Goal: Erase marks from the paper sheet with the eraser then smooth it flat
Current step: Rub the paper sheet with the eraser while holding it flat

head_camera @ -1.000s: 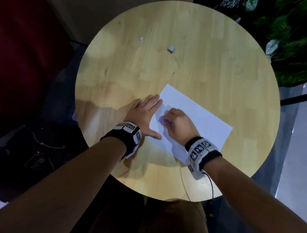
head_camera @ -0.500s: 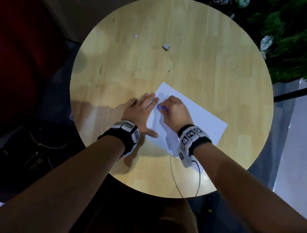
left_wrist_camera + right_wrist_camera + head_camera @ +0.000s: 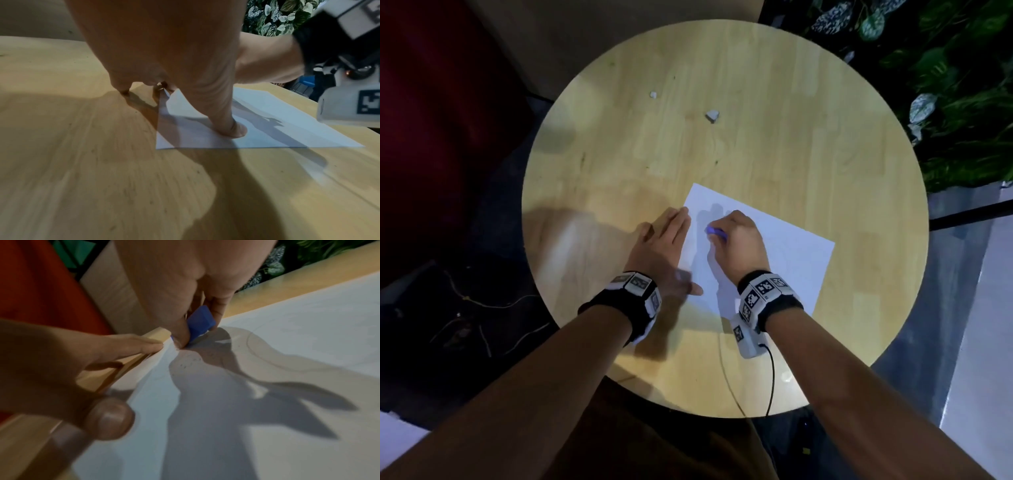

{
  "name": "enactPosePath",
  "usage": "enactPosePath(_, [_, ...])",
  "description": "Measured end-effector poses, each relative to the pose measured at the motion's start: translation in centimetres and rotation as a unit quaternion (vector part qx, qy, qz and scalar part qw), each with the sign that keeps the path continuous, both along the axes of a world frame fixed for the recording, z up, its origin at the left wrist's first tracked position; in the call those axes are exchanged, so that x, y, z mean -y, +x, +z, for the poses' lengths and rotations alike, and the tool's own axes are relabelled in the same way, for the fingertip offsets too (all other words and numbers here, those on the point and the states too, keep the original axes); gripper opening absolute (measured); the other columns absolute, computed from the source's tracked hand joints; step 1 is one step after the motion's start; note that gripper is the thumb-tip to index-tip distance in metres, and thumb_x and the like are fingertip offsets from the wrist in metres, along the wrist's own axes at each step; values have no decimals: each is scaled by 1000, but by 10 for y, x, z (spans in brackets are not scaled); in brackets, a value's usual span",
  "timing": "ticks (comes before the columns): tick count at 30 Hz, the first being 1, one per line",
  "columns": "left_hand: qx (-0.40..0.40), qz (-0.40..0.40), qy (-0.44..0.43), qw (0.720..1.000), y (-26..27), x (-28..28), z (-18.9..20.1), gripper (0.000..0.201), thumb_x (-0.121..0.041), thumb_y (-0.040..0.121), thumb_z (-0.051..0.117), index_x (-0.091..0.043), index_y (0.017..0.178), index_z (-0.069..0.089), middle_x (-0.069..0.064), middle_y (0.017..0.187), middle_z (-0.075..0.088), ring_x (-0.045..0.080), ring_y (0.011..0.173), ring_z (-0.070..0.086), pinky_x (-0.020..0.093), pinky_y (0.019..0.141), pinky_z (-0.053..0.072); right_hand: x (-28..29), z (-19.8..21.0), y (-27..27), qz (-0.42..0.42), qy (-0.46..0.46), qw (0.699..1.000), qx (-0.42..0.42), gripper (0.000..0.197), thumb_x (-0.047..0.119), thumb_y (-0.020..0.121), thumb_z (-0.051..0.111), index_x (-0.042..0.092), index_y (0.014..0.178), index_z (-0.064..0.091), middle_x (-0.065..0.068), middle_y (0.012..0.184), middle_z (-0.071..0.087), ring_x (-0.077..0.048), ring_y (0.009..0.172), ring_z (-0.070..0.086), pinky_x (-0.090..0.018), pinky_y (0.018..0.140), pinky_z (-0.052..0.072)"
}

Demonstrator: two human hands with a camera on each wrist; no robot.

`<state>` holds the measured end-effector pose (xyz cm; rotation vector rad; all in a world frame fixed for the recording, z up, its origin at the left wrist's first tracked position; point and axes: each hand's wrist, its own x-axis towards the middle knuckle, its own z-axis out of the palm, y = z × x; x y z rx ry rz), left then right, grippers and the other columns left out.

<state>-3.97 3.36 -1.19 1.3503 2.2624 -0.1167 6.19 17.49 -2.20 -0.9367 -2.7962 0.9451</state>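
Hiding most of the blue eraser (image 3: pixel 201 324): right hand's (image 3: pixel 739 240) fingers.

I am seeing a blue eraser (image 3: pixel 201 321) rubbing white paper (image 3: pixel 791 253) bearing faint grey pencil curves, on a pale wood-grain table (image 3: pixel 756 102); black wristbands (image 3: pixel 767 298) are showing black-and-white square markers.

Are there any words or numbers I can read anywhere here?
No readable words or numbers.
Wrist bands: black-and-white square code patterns only, no letters.
Paper sheet: faint pencil curves, no writing.
Blue eraser: no label visible.
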Motion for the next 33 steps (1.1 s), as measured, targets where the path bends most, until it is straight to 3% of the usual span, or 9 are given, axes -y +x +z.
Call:
enactPosePath(3, [-2, 9, -5, 1000, 3, -2, 3, 139, -82, 58, 65, -1, 156, 9, 5, 166, -1, 21, 153, -3, 46, 115, 21, 6, 4, 9, 18, 4, 1000, -4, 13, 4, 81, 64, 10, 88, 72, -9, 87, 61, -31, 82, 56, -38, 69, 50])
enactPosePath(8, [-7, -9, -35, 999, 2, -9, 8, 138, -82, 62, 64, -1, 156, 3, 7, 165, -8, 24, 152, -7, 46, 116, 22, 9, 10, 24, 149, -30, 988, 11, 15, 5, 80, 62, 13, 87, 72, -5, 88, 60, -29, 83, 56, -40, 70, 50])
enactPosePath(10, [-14, -10, -44, 999, 2, -12, 8, 137, -82, 62, 65, -1, 156, 8, 8, 165, -6, 25, 151, -7, 45, 116, 23, -5, 5, 8, 123, -21, 992, 5, 14, 7, 82, 62, 14, 88, 73, -6, 88, 61, -29, 83, 57, -39, 70, 51])
enactPosePath(14, [-34, -29, -40, 998, -4, -18, 6, 123, -85, 59, 66, -4, 147, 39, 12, 164, -6, 28, 152, -10, 45, 118, 21, -17, -1, -23, 26, -7, 1000, 8, 15, 8, 83, 63, 14, 91, 73, -7, 92, 61, -29, 88, 57, -35, 77, 50])
enactPosePath(19, [29, -2, -29, 999, -8, -16, 1, 149, -80, 54, 74, -17, 157, -12, 7, 163, -24, 25, 152, -14, 44, 120, 16, 10, 3, 10, 82, -39, 996, 10, 18, 8, 81, 60, 15, 91, 73, -3, 89, 61, -26, 84, 56, -32, 71, 48])
enactPosePath(22, [21, -16, -45, 999, -8, -17, 3, 150, -81, 55, 73, -13, 157, -14, 6, 162, -27, 27, 152, -15, 47, 118, 19, 11, 9, 14, 139, -49, 989, 30, 22, 3, 77, 58, 16, 88, 73, -4, 86, 60, -27, 81, 56, -35, 68, 49])
enactPosePath(27, [-11, -30, -94, 995, -1, -25, 3, 158, -93, 50, 60, 1, 153, -16, 15, 160, -25, 36, 150, -14, 51, 114, 24, -25, 8, -20, 111, -50, 992, 27, 13, 6, 79, 62, 16, 80, 70, -4, 84, 59, -25, 80, 56, -38, 72, 49])
enactPosePath(30, [30, 9, -22, 999, -10, -27, 0, 142, -94, 61, 49, 0, 155, 0, 11, 165, -10, 27, 153, -5, 47, 115, 25, -26, 6, -17, 106, -64, 992, 8, 13, 6, 79, 65, 17, 84, 70, -1, 85, 62, -23, 81, 57, -35, 75, 48])
enactPosePath(33, [61, -40, 41, 997, -24, -24, -10, 126, -80, 71, 61, -8, 158, 7, 3, 167, -3, 22, 153, 1, 44, 120, 19, -25, 5, -8, 78, -69, 994, -16, 11, 8, 83, 67, 14, 91, 72, -3, 87, 64, -23, 81, 59, -32, 76, 46])
